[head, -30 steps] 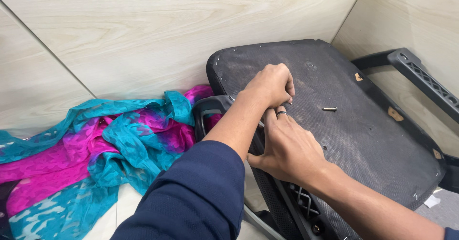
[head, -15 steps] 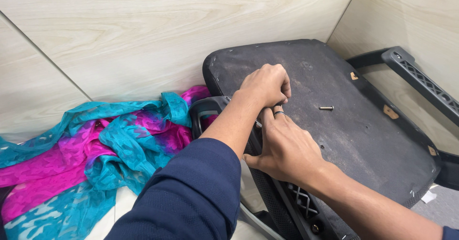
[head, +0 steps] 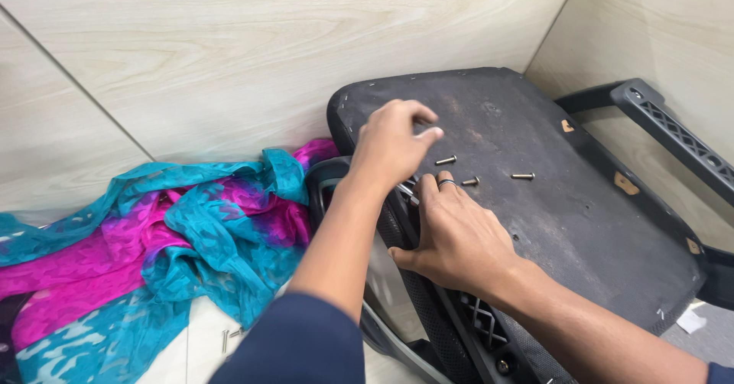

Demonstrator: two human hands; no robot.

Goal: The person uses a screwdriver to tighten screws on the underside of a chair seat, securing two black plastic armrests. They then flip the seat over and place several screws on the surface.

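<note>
An overturned black chair seat lies with its dusty underside up. Three small screws rest on it: one just below my left hand, one by my right fingertips, one farther right. My left hand hovers over the seat's left corner, fingers loosely curled and holding nothing I can see. My right hand, a ring on one finger, lies on the seat's near edge with the thumb wrapped down its side. A thin metal piece shows between the two hands.
A teal and magenta patterned cloth is heaped on the floor to the left, with loose screws lying near it. The chair's black armrest juts out at right. Pale wood-look wall panels close in behind and to the right.
My left hand has lifted off the seat and its fingers have loosened. Two more screws now show beside the one seen before. My right hand stays on the seat edge.
</note>
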